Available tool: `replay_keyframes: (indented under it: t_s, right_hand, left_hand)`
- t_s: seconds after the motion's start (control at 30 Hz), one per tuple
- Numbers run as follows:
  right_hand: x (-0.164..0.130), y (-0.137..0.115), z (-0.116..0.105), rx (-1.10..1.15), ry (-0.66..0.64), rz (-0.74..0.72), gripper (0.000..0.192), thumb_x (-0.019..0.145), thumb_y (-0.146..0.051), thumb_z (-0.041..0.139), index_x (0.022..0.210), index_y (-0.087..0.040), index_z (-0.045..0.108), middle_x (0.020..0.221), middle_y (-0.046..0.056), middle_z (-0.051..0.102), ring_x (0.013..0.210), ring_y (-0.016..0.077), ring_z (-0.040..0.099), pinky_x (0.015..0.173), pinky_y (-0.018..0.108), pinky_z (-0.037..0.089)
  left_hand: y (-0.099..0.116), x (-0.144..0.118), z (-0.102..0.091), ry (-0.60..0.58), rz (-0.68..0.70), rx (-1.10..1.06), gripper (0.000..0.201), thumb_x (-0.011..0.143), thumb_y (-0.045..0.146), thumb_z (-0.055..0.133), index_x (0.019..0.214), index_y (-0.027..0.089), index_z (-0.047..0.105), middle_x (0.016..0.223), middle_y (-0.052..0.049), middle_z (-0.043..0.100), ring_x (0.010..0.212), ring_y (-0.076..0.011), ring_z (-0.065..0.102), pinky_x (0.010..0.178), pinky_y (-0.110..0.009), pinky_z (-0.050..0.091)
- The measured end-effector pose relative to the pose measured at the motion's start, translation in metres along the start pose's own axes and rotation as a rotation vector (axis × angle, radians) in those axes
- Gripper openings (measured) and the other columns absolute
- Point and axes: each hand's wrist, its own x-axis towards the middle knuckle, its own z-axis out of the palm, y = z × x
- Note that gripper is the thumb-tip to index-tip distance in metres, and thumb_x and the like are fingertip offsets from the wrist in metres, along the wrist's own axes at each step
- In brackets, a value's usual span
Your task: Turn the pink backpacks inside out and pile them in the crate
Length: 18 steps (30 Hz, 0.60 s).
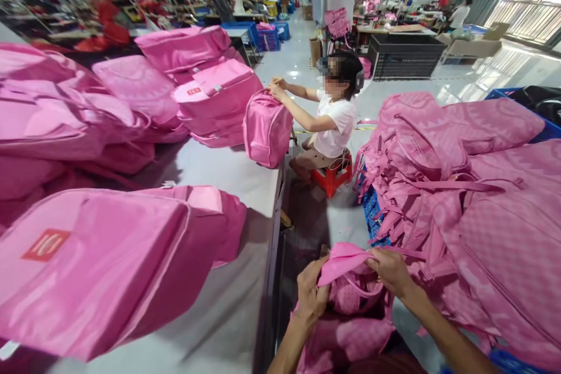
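Both hands on one pink bag (350,298) low in front, between the desk (228,315) and the bag pile (473,198). Left hand (312,295) clamps its near edge; right hand (391,270) pinches the flap (344,260), pulled taut, likely to open it up.

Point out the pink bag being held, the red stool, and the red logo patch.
pink bag (344,260), head view, folded top flap
red stool (333,178), head view, seat edge
red logo patch (46,244), head view, patch centre
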Motion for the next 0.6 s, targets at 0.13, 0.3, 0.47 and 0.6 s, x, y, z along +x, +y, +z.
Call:
replay_keyframes:
  t_s: [0.13, 0.3, 0.47, 0.6]
  right_hand:
    - [0.05, 0.033, 0.028, 0.348, -0.303, 0.354, 0.067, 0.104, -0.07, 0.062, 0.06, -0.024, 0.044, 0.056, -0.005, 0.036, 0.054, 0.0132, 0.037, 0.055, 0.029, 0.024]
    - [0.099, 0.03, 0.086, 0.589, -0.471, 0.602, 0.083, 0.077, -0.107, 0.05, 0.056, -0.029, 0.031, 0.059, -0.004, 0.026, 0.061, 0.0137, 0.026, 0.056, 0.033, 0.02]
    - [0.117, 0.016, 0.117, 0.577, -0.501, 0.636, 0.09, 0.063, -0.116, 0.048, 0.054, -0.029, 0.03, 0.058, -0.003, 0.028, 0.061, 0.0138, 0.027, 0.056, 0.033, 0.022]
    - [0.105, 0.028, 0.101, 0.562, -0.479, 0.61, 0.09, 0.066, -0.113, 0.059, 0.055, -0.026, 0.036, 0.06, -0.003, 0.03, 0.063, 0.0133, 0.029, 0.057, 0.031, 0.019]
  left_hand:
    - [-0.004, 0.047, -0.001, -0.171, -0.441, -0.3, 0.041, 0.091, 0.056, 0.064, 0.073, 0.019, 0.064, 0.066, 0.0, 0.052, 0.063, -0.0159, 0.044, 0.063, -0.029, 0.033]
    - [-0.014, 0.062, -0.003, -0.159, -0.852, -0.433, 0.066, 0.077, 0.078, 0.075, 0.062, 0.025, 0.039, 0.065, 0.004, 0.028, 0.066, -0.012, 0.021, 0.061, -0.03, 0.02]
    - [0.0, 0.045, -0.024, -0.088, -0.93, -0.396, 0.074, 0.074, 0.089, 0.077, 0.059, 0.023, 0.049, 0.061, 0.003, 0.038, 0.065, -0.0132, 0.027, 0.06, -0.029, 0.026]
    - [0.03, 0.027, -0.033, -0.145, -0.932, -0.493, 0.073, 0.081, 0.088, 0.077, 0.066, 0.021, 0.055, 0.065, 0.002, 0.044, 0.067, -0.0139, 0.031, 0.061, -0.029, 0.028]
